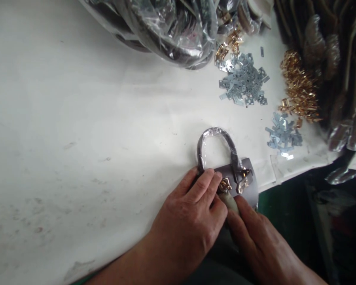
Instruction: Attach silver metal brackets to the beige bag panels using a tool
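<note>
A small dark grey bag panel lies at the table's front edge. Its arched handle is wrapped in clear plastic. My left hand presses the panel down at its left side, fingers closed over it beside a gold-coloured metal fitting. Closed just below that fitting is my right hand. A pale, rounded piece shows at its fingers, touching the fitting; whether it is a tool or a fingertip cover I cannot tell. Another wrapped metal fitting sits at the handle's right end.
Flat silvery metal plates form a pile behind the panel, with a smaller plate pile at right. Gold-coloured fittings are heaped beside dark plastic-tipped straps. Plastic-wrapped handles lie at the back. The white table ends near my arms.
</note>
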A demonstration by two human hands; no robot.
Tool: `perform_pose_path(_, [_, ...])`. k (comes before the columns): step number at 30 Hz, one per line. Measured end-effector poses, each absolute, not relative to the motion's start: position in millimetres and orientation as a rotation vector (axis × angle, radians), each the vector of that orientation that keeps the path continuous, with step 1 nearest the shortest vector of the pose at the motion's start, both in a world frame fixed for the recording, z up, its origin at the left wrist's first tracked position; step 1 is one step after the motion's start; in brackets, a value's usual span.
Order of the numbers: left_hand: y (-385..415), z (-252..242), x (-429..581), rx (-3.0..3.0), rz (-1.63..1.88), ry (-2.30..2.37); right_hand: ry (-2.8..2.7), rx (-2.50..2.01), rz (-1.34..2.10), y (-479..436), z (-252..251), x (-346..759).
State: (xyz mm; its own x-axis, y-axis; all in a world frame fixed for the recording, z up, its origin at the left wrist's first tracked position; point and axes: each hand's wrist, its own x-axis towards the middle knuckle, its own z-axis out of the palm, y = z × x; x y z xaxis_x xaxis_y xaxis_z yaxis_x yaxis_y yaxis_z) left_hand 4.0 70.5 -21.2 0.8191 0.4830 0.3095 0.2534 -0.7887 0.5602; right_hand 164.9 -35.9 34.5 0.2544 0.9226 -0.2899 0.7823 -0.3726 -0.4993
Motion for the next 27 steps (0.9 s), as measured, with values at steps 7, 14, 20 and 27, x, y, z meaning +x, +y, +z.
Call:
perform_pose_path(7, [71.0, -20.8, 3.8, 2.447, 0.601, 0.543, -1.619, -2.274, 1.000, -33.3, 30.4, 166.9])
perform_pose_path(14, [69.8, -21.3, 3.9, 2.444, 0.596, 0.539, -1.504, -2.245, 1.099, -29.1, 32.2, 168.4])
perform_pose_path(20, [71.6, -16.2, 4.3, 2.472, 0.590, 0.544, -1.476, -2.297, 1.053, -28.8, 33.7, 167.4])
perform_pose_path(27, [71.1, -19.5, 4.7, 2.456, 0.615, 0.548, -1.463, -2.231, 1.067, -29.6, 28.8, 168.7])
